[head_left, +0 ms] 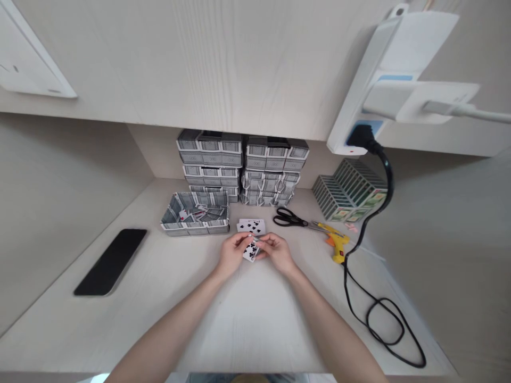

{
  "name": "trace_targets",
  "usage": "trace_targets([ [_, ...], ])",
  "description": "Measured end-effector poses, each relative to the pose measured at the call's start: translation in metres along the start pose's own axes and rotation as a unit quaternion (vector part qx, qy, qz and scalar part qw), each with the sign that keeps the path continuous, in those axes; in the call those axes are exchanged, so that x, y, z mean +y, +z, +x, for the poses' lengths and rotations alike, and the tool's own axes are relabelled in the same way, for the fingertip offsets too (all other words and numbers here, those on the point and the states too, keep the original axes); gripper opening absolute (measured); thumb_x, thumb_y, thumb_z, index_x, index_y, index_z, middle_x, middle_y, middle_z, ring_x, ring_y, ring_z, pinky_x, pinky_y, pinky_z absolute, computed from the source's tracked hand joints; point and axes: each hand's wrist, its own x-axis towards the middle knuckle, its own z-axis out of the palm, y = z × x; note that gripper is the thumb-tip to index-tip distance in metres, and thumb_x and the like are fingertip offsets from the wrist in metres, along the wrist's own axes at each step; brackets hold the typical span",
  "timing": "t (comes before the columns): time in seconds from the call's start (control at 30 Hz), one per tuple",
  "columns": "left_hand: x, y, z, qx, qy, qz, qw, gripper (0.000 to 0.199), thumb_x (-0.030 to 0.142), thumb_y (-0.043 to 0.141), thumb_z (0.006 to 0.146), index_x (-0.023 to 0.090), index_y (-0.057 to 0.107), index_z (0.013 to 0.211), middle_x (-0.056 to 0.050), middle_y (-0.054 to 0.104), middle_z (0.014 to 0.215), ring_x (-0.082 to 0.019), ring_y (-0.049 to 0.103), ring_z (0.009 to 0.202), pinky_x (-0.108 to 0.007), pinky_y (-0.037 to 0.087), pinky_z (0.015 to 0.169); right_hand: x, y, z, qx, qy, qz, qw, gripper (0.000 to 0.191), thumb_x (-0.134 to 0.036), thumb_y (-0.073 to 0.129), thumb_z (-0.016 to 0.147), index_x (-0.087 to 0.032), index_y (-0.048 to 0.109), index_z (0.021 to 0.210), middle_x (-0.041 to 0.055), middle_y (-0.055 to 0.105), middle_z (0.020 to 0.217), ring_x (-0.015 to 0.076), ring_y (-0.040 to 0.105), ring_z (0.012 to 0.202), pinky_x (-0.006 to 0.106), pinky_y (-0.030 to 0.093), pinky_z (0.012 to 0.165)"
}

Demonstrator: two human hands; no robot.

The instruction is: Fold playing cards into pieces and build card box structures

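Near the middle of the desk, my left hand (233, 254) pinches the left side of a black-suited playing card (250, 251). My right hand (278, 252) is closed on the right side, its fingertips on a small folded piece at the card's upper edge. More playing cards (251, 226) lie face up on the desk just beyond my fingertips. To the left of them stands an open box made of cards (195, 231), with loose folded card pieces inside.
Stacked card boxes (211, 158) stand at the back, with striped card stacks (339, 191) at the right. Black scissors (293, 218) and a yellow glue gun (338, 244) with a black cable (369, 319) lie right. A phone (110, 262) lies left; a power strip (375, 80) hangs above.
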Motion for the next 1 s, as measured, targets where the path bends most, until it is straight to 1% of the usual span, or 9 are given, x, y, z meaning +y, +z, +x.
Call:
trace_targets([
  [0.17,-0.001,-0.001,-0.001,0.005,0.018,0.043,0.999,0.026,0.037,0.058,0.07,0.017,0.065,0.085,-0.005,0.068,0.083,-0.016,0.059,0.072,-0.025,0.046,0.064,0.002,-0.001,0.001,0.013,-0.008,-0.013,1.0,0.026,-0.033,0.072,0.057,-0.015,0.058,0.068,-0.0016,0.062,0.059,0.0109,0.058,0.049,0.024,0.054,0.045],
  [0.3,-0.001,-0.001,-0.001,-0.021,0.044,0.069,0.996,0.027,0.036,0.056,0.073,0.017,0.063,0.09,-0.005,0.066,0.085,-0.014,0.058,0.071,-0.024,0.045,0.063,0.005,0.0,0.002,0.012,-0.015,-0.02,1.0,0.024,-0.034,0.069,0.06,-0.015,0.059,0.071,-0.0027,0.06,0.058,0.0105,0.058,0.048,0.025,0.055,0.045],
  [0.43,0.0,0.0,-0.001,-0.02,0.058,0.085,0.995,0.023,0.035,0.057,0.073,0.016,0.062,0.085,-0.003,0.065,0.08,-0.013,0.056,0.066,-0.023,0.044,0.06,0.008,-0.001,0.002,0.001,-0.019,-0.043,0.999,0.023,-0.035,0.066,0.063,-0.016,0.062,0.076,-0.0019,0.061,0.063,0.012,0.06,0.048,0.024,0.054,0.043],
  [0.6,0.002,-0.001,-0.002,-0.022,0.081,0.106,0.991,0.018,0.032,0.055,0.074,0.017,0.062,0.082,-0.003,0.064,0.078,-0.013,0.055,0.069,-0.023,0.042,0.062,0.009,-0.001,-0.001,-0.014,-0.028,-0.088,0.996,0.023,-0.038,0.061,0.067,-0.017,0.063,0.078,-0.0001,0.063,0.069,0.0131,0.061,0.046,0.023,0.051,0.04],
  [0.77,0.002,0.001,-0.004,-0.014,0.09,0.134,0.987,0.016,0.032,0.054,0.076,0.017,0.06,0.078,-0.002,0.061,0.076,-0.013,0.055,0.07,-0.023,0.041,0.063,0.007,0.0,-0.004,-0.022,-0.032,-0.114,0.993,0.021,-0.039,0.057,0.071,-0.019,0.06,0.073,-0.0016,0.061,0.064,0.0137,0.06,0.045,0.024,0.049,0.039],
  [0.87,0.003,0.002,-0.005,-0.007,0.1,0.167,0.981,0.015,0.032,0.053,0.076,0.018,0.058,0.076,-0.001,0.059,0.074,-0.013,0.053,0.071,-0.023,0.04,0.063,0.008,0.001,-0.004,-0.038,-0.026,-0.12,0.992,0.02,-0.038,0.056,0.072,-0.019,0.059,0.07,-0.0019,0.06,0.06,0.0146,0.061,0.046,0.025,0.049,0.04],
  [1.0,0.004,0.002,-0.005,-0.002,0.108,0.184,0.977,0.014,0.031,0.051,0.077,0.018,0.055,0.073,0.0,0.057,0.072,-0.013,0.052,0.071,-0.024,0.039,0.063,0.011,0.003,-0.005,-0.037,-0.042,-0.118,0.991,0.017,-0.033,0.064,0.065,-0.02,0.056,0.075,-0.0029,0.062,0.06,0.0147,0.061,0.049,0.026,0.051,0.046],
])
